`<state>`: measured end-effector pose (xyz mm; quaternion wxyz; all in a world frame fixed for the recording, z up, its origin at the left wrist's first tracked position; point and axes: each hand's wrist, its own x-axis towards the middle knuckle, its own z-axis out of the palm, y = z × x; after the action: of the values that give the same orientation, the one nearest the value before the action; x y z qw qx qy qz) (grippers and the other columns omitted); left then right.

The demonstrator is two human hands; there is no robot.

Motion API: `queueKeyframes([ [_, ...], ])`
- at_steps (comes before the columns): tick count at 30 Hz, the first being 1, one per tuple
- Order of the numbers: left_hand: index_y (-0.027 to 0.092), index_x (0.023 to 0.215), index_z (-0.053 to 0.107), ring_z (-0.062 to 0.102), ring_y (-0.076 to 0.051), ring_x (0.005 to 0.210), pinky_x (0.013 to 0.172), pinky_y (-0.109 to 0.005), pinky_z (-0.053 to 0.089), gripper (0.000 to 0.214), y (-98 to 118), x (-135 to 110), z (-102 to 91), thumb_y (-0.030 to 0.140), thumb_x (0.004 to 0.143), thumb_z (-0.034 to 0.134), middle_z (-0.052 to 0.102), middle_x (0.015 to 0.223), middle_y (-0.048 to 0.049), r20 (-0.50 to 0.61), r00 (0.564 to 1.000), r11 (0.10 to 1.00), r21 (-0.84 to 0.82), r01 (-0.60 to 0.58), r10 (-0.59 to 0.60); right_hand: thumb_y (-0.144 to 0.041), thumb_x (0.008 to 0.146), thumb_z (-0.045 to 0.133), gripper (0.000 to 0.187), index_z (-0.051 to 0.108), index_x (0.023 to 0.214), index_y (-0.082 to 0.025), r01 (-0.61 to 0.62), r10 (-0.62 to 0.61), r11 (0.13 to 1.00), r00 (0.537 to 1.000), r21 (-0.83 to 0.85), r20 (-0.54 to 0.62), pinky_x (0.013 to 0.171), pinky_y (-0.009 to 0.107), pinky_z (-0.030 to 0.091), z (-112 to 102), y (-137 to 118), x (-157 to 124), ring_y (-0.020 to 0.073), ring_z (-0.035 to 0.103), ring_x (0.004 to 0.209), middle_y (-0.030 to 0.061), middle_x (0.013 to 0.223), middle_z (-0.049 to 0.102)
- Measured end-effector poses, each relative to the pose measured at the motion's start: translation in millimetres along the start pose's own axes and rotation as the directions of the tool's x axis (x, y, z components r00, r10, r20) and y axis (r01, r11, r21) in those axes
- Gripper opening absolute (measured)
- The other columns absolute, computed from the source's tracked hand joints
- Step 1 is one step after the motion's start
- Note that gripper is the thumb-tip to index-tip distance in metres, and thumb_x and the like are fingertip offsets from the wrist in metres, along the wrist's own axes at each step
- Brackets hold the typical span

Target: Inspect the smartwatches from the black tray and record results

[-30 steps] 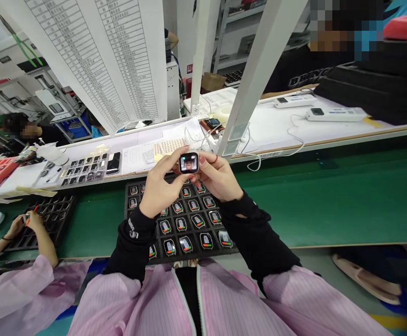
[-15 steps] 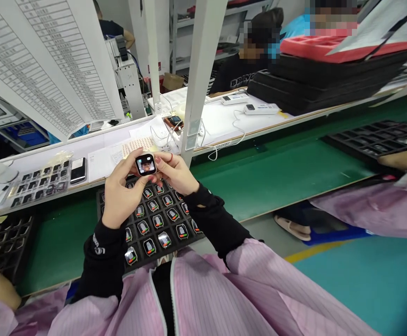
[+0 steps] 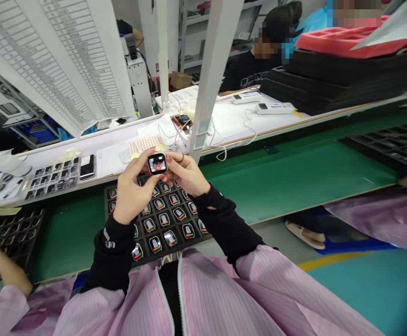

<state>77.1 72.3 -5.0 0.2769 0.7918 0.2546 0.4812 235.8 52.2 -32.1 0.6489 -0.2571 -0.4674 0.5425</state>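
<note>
A square smartwatch [image 3: 157,164] without a strap is held up between my two hands, its lit screen facing me with a picture on it. My left hand [image 3: 133,191] grips its left side, thumb below and fingers above. On the right edge, the thumb and fingers of my right hand [image 3: 187,173] are closed on the same watch. Directly beneath my hands lies a black compartment tray [image 3: 171,221] with several similar watch bodies, many with lit screens. My wrists and forearms cover part of the tray.
The green bench [image 3: 245,186] runs left to right, with a white shelf [image 3: 221,126] behind it. A phone [image 3: 87,167], a clear tray of small parts [image 3: 52,178] and cables stand there. A white post [image 3: 217,70] rises ahead. Co-workers' arms [image 3: 10,268] reach in from both sides.
The whole scene has shifted slightly right in view as my head turned. Both hands keep the same hold on the smartwatch, and the picture on its screen looks slightly different.
</note>
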Motion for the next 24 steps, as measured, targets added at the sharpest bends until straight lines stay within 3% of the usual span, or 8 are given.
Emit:
queueKeyframes([
  [6,0.027,0.133,0.056,0.064,-0.014,0.088,0.085,-0.030,0.054,0.054,-2.7,-2.4,3.6,0.015,0.081,0.068,0.065,0.118,-0.0059,0.040,0.999,1.000,-0.011,0.002,-0.002,-0.052,0.074,0.078,0.039,0.071,0.098,-0.022,-0.045,0.045,0.999,0.995,0.011,-0.084,0.038,0.016,0.042,0.7,1.7,-6.3,0.0078,0.057,0.049,-0.0018,0.070,0.066],
  [14,0.025,0.133,0.055,0.060,-0.013,0.083,0.086,-0.029,0.052,0.051,-4.0,-8.1,5.1,0.014,0.083,0.065,0.066,0.113,-0.0048,0.065,0.997,0.999,0.013,0.048,-0.049,-0.052,0.075,0.078,0.032,0.071,0.093,-0.026,-0.063,0.058,0.996,0.994,-0.062,-0.093,0.036,0.018,0.041,-2.0,6.5,-10.2,0.0094,0.056,0.048,-0.0029,0.066,0.063],
  [20,0.024,0.131,0.056,0.060,-0.015,0.089,0.088,-0.030,0.050,0.048,-8.2,-13.7,1.0,0.016,0.085,0.063,0.066,0.116,-0.0051,0.075,0.995,0.997,0.048,0.060,-0.063,-0.044,0.067,0.085,0.028,0.074,0.085,-0.026,-0.146,0.148,0.989,0.980,0.020,-0.131,0.037,0.019,0.042,2.3,9.9,-7.8,0.0099,0.057,0.047,-0.0013,0.065,0.065],
  [24,0.026,0.133,0.056,0.060,-0.016,0.089,0.092,-0.033,0.050,0.048,-9.9,-17.6,-2.1,0.018,0.086,0.062,0.067,0.114,-0.0038,0.067,0.995,0.994,0.083,0.069,-0.075,-0.048,0.058,0.090,0.033,0.074,0.076,-0.024,-0.187,0.190,0.982,0.969,0.032,-0.161,0.035,0.021,0.039,5.2,14.4,-5.3,0.0110,0.055,0.043,-0.0004,0.060,0.064],
])
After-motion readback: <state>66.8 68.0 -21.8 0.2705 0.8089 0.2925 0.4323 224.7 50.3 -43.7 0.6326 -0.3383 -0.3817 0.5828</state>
